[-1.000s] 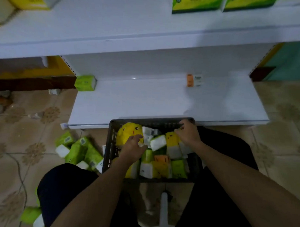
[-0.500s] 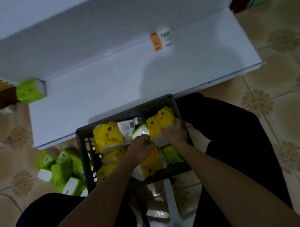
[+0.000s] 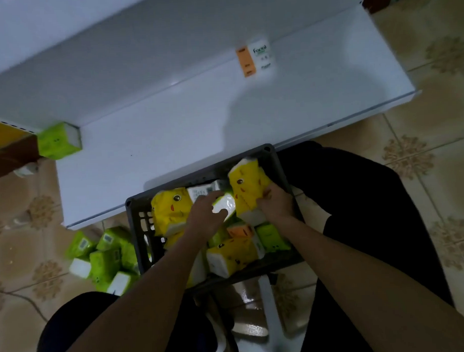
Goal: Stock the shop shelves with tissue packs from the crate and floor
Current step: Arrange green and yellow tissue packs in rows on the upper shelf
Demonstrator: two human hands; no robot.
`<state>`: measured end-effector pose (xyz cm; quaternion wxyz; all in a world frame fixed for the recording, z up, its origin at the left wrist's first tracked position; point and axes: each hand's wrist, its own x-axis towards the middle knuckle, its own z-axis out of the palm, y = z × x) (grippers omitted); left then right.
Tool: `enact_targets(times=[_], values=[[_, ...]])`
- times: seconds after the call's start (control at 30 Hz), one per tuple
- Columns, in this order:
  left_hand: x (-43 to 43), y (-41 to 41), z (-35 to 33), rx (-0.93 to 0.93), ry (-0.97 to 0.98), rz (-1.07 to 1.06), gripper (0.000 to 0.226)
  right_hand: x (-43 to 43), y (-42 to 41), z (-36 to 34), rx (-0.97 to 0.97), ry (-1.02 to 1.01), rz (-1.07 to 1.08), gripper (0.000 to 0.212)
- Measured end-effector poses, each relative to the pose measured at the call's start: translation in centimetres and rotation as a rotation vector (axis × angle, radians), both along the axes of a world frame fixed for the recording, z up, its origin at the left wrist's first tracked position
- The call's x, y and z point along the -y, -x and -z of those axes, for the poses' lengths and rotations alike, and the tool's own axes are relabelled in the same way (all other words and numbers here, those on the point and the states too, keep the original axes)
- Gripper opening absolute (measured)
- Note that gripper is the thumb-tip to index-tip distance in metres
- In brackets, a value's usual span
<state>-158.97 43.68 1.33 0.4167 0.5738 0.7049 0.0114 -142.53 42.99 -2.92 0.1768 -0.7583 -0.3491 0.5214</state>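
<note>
The right hand [image 3: 275, 203] has raised its yellow pack [image 3: 248, 185] above the crate [image 3: 137, 213]; the left hand [image 3: 207, 216] grips a green pack [image 3: 225, 205]. Placing both on the shelf [image 3: 171, 130] looks next.

Right hand [image 3: 276, 203] grips yellow pack [image 3: 246, 184] above crate [image 3: 137, 218].

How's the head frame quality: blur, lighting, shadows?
Head view: dim; motion blur smears the green pack at the shelf's left end and the floor packs; a shadow lies on the shelf beyond the crate; the white pack in the left hand glares; the yellow pack in the right hand is readable.
</note>
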Motion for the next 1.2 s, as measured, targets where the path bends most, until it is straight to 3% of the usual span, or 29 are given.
enact_targets(times=[0.07,0.17,0.3,0.4,0.53,0.57,0.77,0.87,1.03,1.2], values=[[0.3,0.7,-1.1,0.012,-0.108,-0.025,0.048,0.7,0.5,-1.6,-0.017,-0.115,-0.097,0.008],[1.1,2.0,-3.3,0.027,-0.194,-0.101,0.064,1.8,2.2,-4.6,-0.073,-0.267,-0.213,0.015],[3.3,4.7,-6.1,0.125,-0.122,-0.419,0.063,3.2,6.0,-9.0,-0.142,-0.403,-0.428,0.019],[5.6,8.1,-8.2,0.128,-0.274,-0.596,0.055,3.8,9.4,-11.9,-0.157,-0.529,-0.503,0.023],[7.5,12.2,-12.9,0.13,-0.475,-0.755,0.052,4.3,14.5,-16.7,-0.143,-0.629,-0.632,0.081],[7.8,13.3,-14.4,0.111,-0.533,-0.76,0.051,4.3,15.8,-17.9,-0.126,-0.666,-0.685,0.086],[9.6,19.5,-23.8,0.131,-0.849,-0.75,0.055,3.0,23.6,-26.2,-0.105,-0.925,-0.717,0.05],[9.6,22.9,-28.8,0.095,-0.897,-0.815,0.041,1.7,27.0,-30.7,-0.154,-1.013,-0.741,0.052],[8.9,26.6,-34.0,0.098,-0.957,-0.742,0.043,-1.0,30.5,-35.7,-0.112,-1.112,-0.769,0.051],[6.0,29.0,-34.5,0.139,-0.926,-0.738,0.068,-3.6,33.0,-37.5,-0.005,-1.156,-0.756,0.049]])
